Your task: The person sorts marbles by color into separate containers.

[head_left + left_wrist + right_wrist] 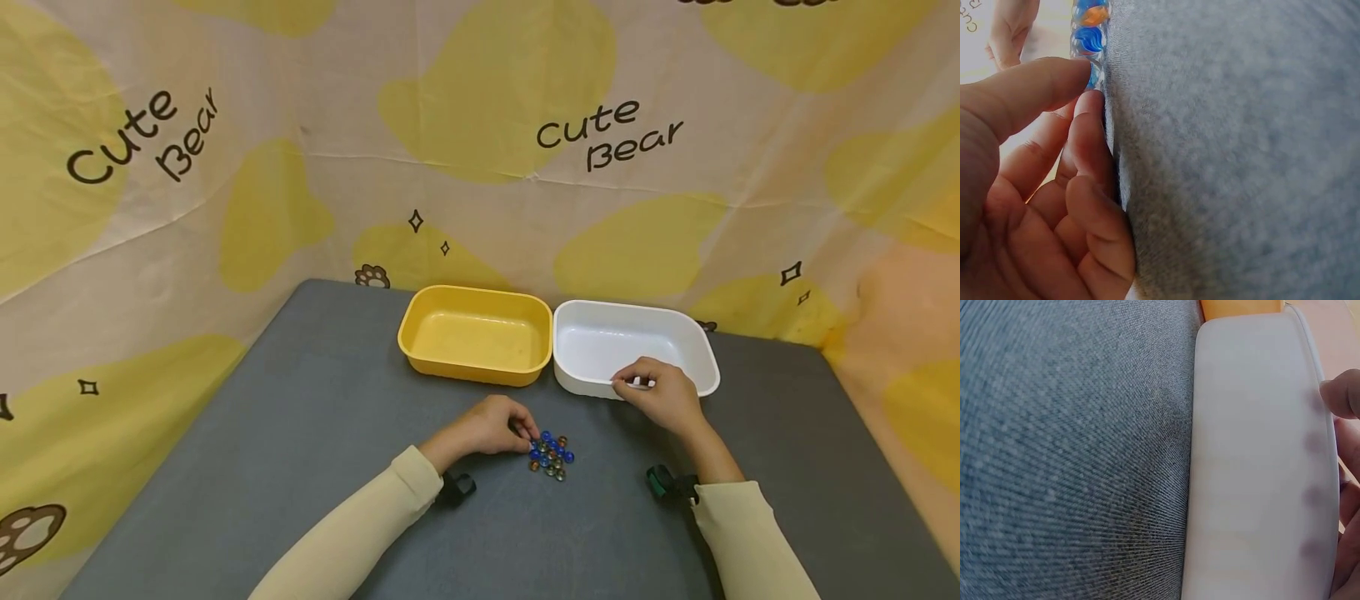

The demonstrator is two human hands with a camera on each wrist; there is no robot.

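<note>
A small cluster of glass marbles (551, 458), blue, amber and clear, lies on the grey tabletop. At the cluster's left edge my left hand (491, 427) pinches a blue marble (1092, 76) between thumb and fingertip, low against the table. Other marbles (1090, 39) sit right beyond that thumb in the left wrist view. My right hand (663, 398) grips the near rim of a white plastic bin (592, 387). Its thumb (1342, 394) is on the outer side, and the fingers show as dark spots through the bin's wall.
A yellow bin (472, 372) stands to the left of the white one, their ends side by side. Behind both hangs a printed curtain (480, 192) along the table's back edge. A dark strap (456, 487) is at the left wrist, another strap (667, 483) at the right.
</note>
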